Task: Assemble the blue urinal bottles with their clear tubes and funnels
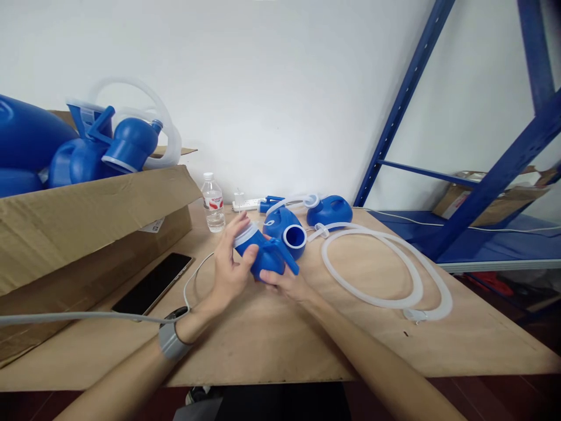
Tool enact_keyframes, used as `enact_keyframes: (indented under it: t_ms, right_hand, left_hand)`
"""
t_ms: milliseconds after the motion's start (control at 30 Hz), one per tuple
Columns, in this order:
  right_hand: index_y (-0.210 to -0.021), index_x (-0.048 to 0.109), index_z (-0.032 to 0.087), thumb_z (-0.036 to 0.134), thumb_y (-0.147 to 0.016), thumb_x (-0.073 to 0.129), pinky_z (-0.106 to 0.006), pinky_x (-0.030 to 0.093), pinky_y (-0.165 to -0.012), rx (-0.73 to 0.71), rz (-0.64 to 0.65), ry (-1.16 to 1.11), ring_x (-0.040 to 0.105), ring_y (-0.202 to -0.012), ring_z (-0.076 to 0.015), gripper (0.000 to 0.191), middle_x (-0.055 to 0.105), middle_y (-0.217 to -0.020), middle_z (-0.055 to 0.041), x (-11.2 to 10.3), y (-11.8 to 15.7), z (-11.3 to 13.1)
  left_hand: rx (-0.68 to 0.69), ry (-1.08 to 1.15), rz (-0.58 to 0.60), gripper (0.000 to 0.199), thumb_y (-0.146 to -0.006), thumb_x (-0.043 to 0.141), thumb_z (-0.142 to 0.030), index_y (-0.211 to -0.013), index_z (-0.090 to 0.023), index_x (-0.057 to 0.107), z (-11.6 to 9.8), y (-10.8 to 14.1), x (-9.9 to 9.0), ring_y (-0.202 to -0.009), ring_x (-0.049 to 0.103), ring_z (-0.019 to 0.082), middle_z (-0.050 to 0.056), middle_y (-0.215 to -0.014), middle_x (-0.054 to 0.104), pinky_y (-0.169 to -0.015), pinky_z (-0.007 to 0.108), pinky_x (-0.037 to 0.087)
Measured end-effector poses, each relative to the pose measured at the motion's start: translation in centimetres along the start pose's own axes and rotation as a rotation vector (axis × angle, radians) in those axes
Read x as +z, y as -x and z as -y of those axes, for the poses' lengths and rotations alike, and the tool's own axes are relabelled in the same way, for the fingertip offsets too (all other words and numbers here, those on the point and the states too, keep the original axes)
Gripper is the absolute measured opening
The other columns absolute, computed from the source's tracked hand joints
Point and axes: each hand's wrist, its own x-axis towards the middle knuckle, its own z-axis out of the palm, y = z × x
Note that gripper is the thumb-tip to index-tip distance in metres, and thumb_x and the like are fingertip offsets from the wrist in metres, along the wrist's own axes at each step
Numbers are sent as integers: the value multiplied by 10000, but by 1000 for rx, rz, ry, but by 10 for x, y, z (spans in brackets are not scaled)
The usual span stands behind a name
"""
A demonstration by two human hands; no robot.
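Above the table, both hands hold a blue plastic urinal head [270, 262] with a white rim and a side handle, tilted with its rim to the upper left. My left hand [231, 260] is closed around the rim end, thumb on the blue body. My right hand [284, 285] grips the rounded lower end beside the handle; some of its fingers are hidden behind the piece. Just behind lies a blue jug [280, 219], its wide mouth facing me. Another blue jug [335, 211], with a clear tube [385, 303] looping across the table, stands to its right.
At left, a cardboard box [109, 196] holds several blue jugs and heads. A black phone [153, 283] lies beside it. Behind are a water bottle [214, 204] and a power strip [249, 204]. Blue shelving [491, 181] stands right; a cable [87, 317] crosses my left wrist.
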Motion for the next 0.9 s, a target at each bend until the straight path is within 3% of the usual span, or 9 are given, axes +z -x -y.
enact_keyframes:
  t_ms: [67, 167, 367, 500, 600, 733, 800, 900]
  right_hand:
    - [-1359, 492, 278, 490, -700, 838, -181, 342, -408, 63, -51, -63, 619, -603, -132, 774, 680, -916, -23, 5, 3, -2]
    - [-1255, 496, 243, 493, -692, 832, -168, 271, -380, 68, -41, -157, 559, -509, -112, 701, 626, -717, 34, 5, 6, -4]
    - [-1235, 475, 256, 640, -634, 808, -161, 150, -322, 122, 112, -378, 458, -378, -87, 787, 580, -660, 66, -4, 4, -18]
    - [-1273, 461, 260, 581, -671, 810, -166, 216, -341, 153, 113, -341, 523, -418, -113, 766, 602, -683, 53, -8, 2, -14]
    - [-1275, 482, 263, 488, -689, 821, -164, 248, -376, 167, 27, -224, 565, -490, -125, 713, 618, -725, 37, -13, -1, -5]
    - [-1189, 587, 241, 437, -705, 826, -177, 338, -421, 178, -29, 13, 559, -564, -117, 575, 619, -767, 12, -19, -3, 4]
    - [-1215, 599, 260, 404, -689, 845, -201, 410, -448, 145, -48, 96, 558, -599, -112, 598, 634, -873, 0, -20, -3, 6]
    - [-1213, 605, 270, 401, -679, 849, -220, 458, -466, 106, -60, 116, 544, -605, -103, 602, 622, -927, 5, -19, -1, 7]
  left_hand:
    - [101, -30, -22, 393, -949, 656, -389, -1300, -221, 604, -7, 3, 1, -1313, 596, 279, 114, -1394, 634, -1115, 489, 481]
    - [146, -90, -38, 358, -951, 667, -308, -1294, -222, 615, -19, 3, 1, -1238, 652, 255, 94, -1294, 694, -1066, 461, 534]
    - [228, 12, -35, 232, -940, 680, -254, -1167, -210, 666, -27, -1, 2, -1200, 679, 256, 89, -1227, 728, -1036, 459, 547]
    - [2, 232, 68, 253, -915, 688, -424, -1023, -198, 659, -20, -7, 2, -1128, 705, 271, 112, -1186, 738, -964, 433, 564]
    - [-334, 248, 131, 366, -862, 701, -528, -994, -191, 644, -19, -20, -3, -1174, 673, 295, 122, -1221, 726, -1006, 440, 525]
    - [-754, 191, 302, 584, -758, 768, -587, -1161, -173, 681, -19, -39, -12, -1158, 669, 333, 128, -1189, 741, -949, 418, 529]
    - [-849, 217, 420, 634, -740, 776, -601, -1198, -169, 702, -17, -44, -13, -1086, 697, 335, 118, -1090, 773, -881, 395, 545]
    - [-792, 270, 438, 545, -789, 730, -579, -1141, -163, 732, -16, -41, -11, -1032, 712, 314, 103, -1006, 787, -872, 377, 547]
